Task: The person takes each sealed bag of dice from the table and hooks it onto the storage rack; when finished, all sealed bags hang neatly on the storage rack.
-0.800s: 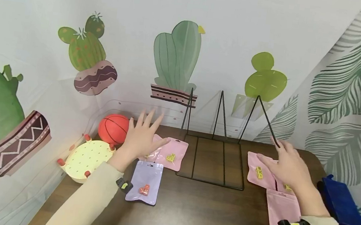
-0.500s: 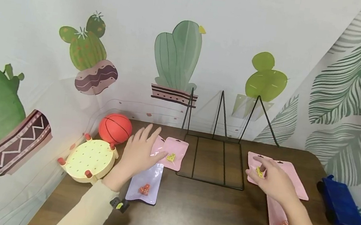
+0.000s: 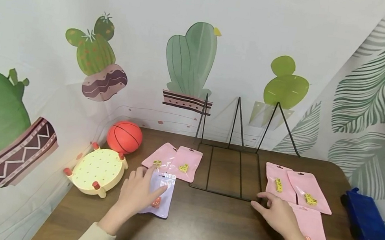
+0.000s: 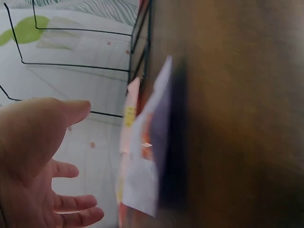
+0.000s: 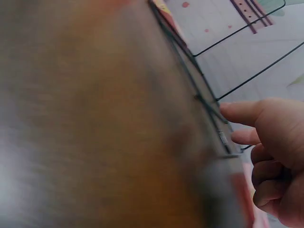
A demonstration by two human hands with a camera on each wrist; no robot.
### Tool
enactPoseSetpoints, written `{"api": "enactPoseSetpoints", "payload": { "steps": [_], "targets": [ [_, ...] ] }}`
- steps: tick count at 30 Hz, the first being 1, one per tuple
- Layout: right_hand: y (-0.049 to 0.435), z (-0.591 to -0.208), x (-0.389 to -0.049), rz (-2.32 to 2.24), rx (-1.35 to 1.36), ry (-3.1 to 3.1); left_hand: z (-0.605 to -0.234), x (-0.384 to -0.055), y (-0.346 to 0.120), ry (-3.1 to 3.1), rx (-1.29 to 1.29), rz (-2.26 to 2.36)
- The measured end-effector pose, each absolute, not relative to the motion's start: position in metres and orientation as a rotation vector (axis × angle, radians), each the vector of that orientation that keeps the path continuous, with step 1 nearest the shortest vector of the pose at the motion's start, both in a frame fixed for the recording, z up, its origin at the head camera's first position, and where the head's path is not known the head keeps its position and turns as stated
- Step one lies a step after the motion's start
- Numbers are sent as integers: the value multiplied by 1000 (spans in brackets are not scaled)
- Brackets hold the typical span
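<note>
A lavender zip pouch (image 3: 166,192) with red dice lies left of centre on the table. My left hand (image 3: 136,191) is just over it, overlapping its left side in the head view. In the left wrist view the left hand's fingers (image 4: 76,202) are spread and hold nothing, apart from the pouch. A black wire rack (image 3: 219,194) stands at the middle back. At its front right corner is my right hand (image 3: 279,217), thumb and forefinger apart, fingertips near the wire. The other fingers (image 5: 266,178) of that hand are curled in.
Two pink pouches (image 3: 193,157) with yellow dice lie left of the rack. Several more pink pouches (image 3: 317,185) lie right of it, one with red dice. A red ball (image 3: 124,137), a yellow perforated stand (image 3: 99,169) with red feet and a blue cart (image 3: 370,219) flank the table.
My left hand has come down and nearer, from by the pink pouches to over the lavender pouch. The right hand has drawn back from the right-hand pouches to the rack's front corner.
</note>
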State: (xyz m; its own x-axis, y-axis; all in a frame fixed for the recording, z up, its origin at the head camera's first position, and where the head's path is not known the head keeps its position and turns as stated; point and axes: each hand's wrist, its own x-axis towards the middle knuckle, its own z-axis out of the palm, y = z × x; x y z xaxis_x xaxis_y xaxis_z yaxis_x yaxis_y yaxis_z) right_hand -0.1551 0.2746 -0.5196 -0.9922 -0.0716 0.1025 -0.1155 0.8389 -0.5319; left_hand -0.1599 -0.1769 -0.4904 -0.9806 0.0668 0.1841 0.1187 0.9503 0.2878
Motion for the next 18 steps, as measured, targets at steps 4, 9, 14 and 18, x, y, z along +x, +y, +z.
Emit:
{"api": "enactPoseSetpoints", "payload": {
  "steps": [4,9,14,18],
  "targets": [
    [274,-532,-152,858,117,-2929,-500,-152,-185,-2947,-80,-467],
    [277,-538,-151,867,119,-2912,-508,-147,-192,-3002,-29,-507],
    [278,-539,-153,899,125,-2903,-514,-146,-195,-3011,-9,-558],
    [278,-539,-153,912,122,-2899,-515,-147,-195,-2989,-29,-615]
  ]
}}
